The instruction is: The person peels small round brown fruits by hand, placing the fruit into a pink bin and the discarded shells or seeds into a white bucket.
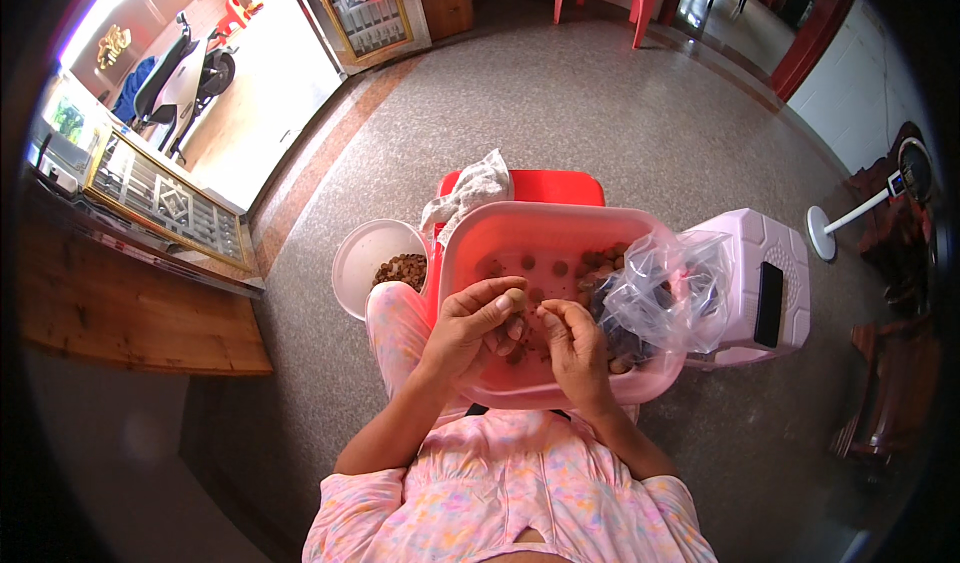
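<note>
A pink plastic basin stands before me, with small round brown fruits, apparently longans, mostly along its right side. Over the basin, my left hand grips one round fruit between thumb and forefinger. More reddish-brown pieces show under its fingers; whether that hand holds them too is unclear. Just to the right, my right hand has thumb and forefinger drawn together, apart from the fruit. Anything between those fingertips is too small to make out. A clear plastic bag drapes over the basin's right rim.
A white bucket with brown pieces inside stands left of the basin. Behind it are a red stool and a whitish cloth. On the right, a lilac plastic stool carries a black phone. Beyond stands a white-based fan.
</note>
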Motion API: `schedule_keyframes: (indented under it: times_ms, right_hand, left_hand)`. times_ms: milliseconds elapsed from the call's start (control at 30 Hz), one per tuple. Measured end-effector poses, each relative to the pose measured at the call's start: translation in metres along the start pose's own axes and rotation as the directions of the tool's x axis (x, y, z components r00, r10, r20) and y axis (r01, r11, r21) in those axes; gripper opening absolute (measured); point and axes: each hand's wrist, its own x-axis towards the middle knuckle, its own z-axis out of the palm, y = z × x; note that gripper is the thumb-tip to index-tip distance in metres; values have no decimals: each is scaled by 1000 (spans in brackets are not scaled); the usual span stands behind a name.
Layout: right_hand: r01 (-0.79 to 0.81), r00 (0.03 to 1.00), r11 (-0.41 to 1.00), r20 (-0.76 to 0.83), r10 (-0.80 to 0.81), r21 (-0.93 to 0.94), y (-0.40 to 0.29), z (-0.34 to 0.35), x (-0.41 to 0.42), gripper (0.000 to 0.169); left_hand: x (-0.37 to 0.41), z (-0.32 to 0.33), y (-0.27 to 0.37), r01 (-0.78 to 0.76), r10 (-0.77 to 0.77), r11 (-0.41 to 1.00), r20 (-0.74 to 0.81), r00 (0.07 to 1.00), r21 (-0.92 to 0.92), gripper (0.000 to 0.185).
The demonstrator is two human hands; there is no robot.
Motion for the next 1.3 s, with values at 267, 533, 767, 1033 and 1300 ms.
schedule_keyframes:
  times_ms: [267,533,767,1033,1300]
  right_hand:
    - [-509,851,706,410,328,492,-25,-15,1,25]
    - [-759,644,405,678,353,510,-30,-20,3,30]
    - [-724,651,520,697,301,453,-26,-20,1,30]
    - [-756,644,371,716,269,540,-27,-14,-3,28]
    - [-695,714,397,640,284,600,-27,-6,-11,31]
  left_hand:
    - [-8,-5,3,-248,181,859,189,965,447,20]
    - [-6,1,3,-538,238,438,484,842,720,24]
    - [-6,2,9,-556,167,348,534,829,755,24]
    - [-3,2,12,-568,126,364,565,815,738,23]
    - [0,-1,6,-559,108,343,560,822,755,22]
